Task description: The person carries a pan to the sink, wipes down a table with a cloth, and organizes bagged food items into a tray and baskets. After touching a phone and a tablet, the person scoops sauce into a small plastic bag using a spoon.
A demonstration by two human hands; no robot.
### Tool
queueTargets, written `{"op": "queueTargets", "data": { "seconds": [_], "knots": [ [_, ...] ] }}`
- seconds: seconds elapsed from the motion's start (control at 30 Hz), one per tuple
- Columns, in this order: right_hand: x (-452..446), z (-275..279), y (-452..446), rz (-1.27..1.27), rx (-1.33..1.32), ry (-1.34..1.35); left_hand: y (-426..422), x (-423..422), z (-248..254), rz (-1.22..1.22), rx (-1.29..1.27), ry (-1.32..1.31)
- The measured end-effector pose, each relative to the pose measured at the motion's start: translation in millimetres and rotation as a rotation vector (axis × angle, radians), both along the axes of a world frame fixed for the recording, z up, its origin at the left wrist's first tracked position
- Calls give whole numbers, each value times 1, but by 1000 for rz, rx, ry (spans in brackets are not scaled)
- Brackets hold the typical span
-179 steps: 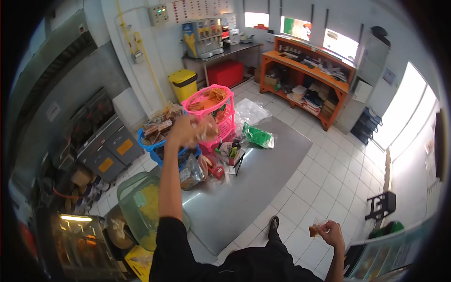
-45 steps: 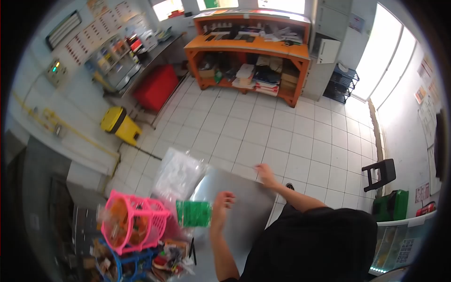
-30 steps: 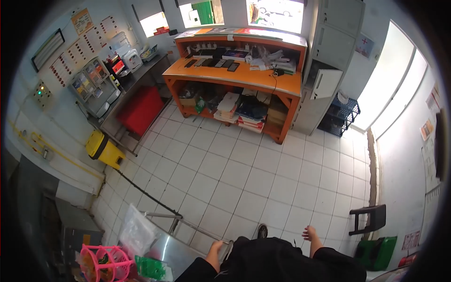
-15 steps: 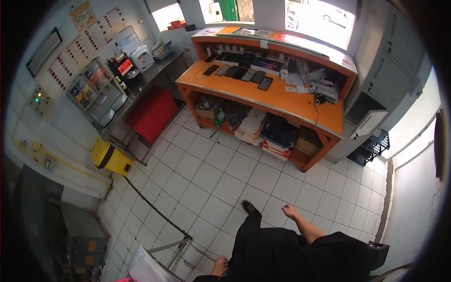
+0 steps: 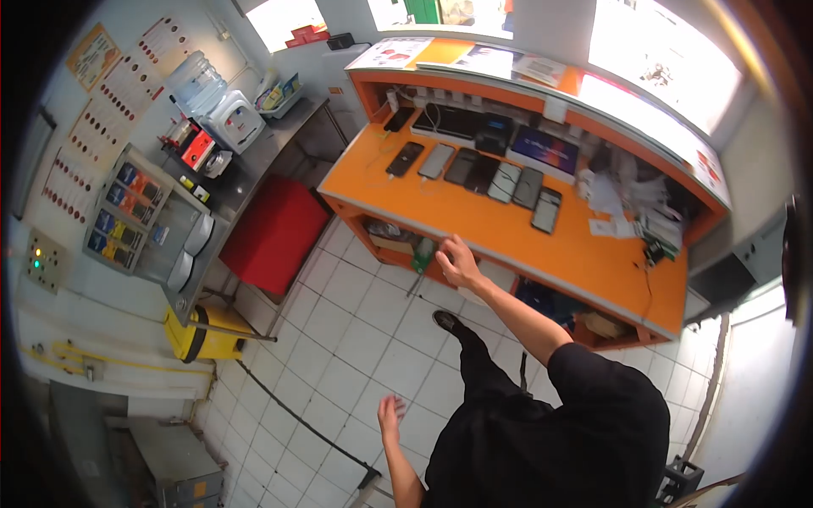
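My right hand (image 5: 458, 261) reaches forward, over the front edge of the orange desk (image 5: 406, 207) as seen from above. Its fingers are loosely bent and apart, and nothing shows in them. My left hand (image 5: 390, 415) hangs low over the tiled floor, a little blurred, fingers apart and holding nothing. Several phones lie in a row on the desktop, among them a black phone (image 5: 405, 158), a light grey phone (image 5: 436, 161) and a dark-framed phone (image 5: 546, 210) at the right end.
A dark blue box (image 5: 544, 151) stands behind the phones; plastic bags and papers (image 5: 622, 199) pile at the right. To the left are a red panel (image 5: 275, 233), a yellow bin (image 5: 212, 334) and a water dispenser (image 5: 233, 118). A black cable (image 5: 296, 398) crosses the floor.
The desk is nearer in view as I have stepped forward. My right hand has risen towards the desk's front edge. My left hand has come away from the metal frame it was beside.
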State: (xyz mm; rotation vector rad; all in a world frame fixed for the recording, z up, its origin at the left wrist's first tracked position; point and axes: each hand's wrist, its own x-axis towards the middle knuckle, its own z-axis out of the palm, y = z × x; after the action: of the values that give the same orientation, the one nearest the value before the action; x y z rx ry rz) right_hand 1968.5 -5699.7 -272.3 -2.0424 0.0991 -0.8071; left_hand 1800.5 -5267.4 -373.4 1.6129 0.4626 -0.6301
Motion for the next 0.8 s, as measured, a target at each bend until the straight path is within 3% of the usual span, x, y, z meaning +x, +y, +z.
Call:
{"op": "queueTargets", "data": {
  "seconds": [0.1,0.13,0.2,0.27,0.4,0.63,0.8],
  "knots": [
    [166,-14,-50,-52,84,-252,57,-15,-99,141,237,139],
    [215,-23,-71,-75,132,-205,73,-32,-108,133,289,238],
    [288,-49,-106,-141,235,-92,56,-45,-71,278,267,570],
    [346,-46,-130,-125,247,-1,33,-30,-30,408,217,720],
    [376,-58,-147,-86,213,67,14,11,5,516,185,741],
    [387,-78,-152,48,239,-15,-13,141,2,369,280,555],
    [387,-52,-149,-20,-3,129,-27,174,9,418,312,428]
  ]
}}
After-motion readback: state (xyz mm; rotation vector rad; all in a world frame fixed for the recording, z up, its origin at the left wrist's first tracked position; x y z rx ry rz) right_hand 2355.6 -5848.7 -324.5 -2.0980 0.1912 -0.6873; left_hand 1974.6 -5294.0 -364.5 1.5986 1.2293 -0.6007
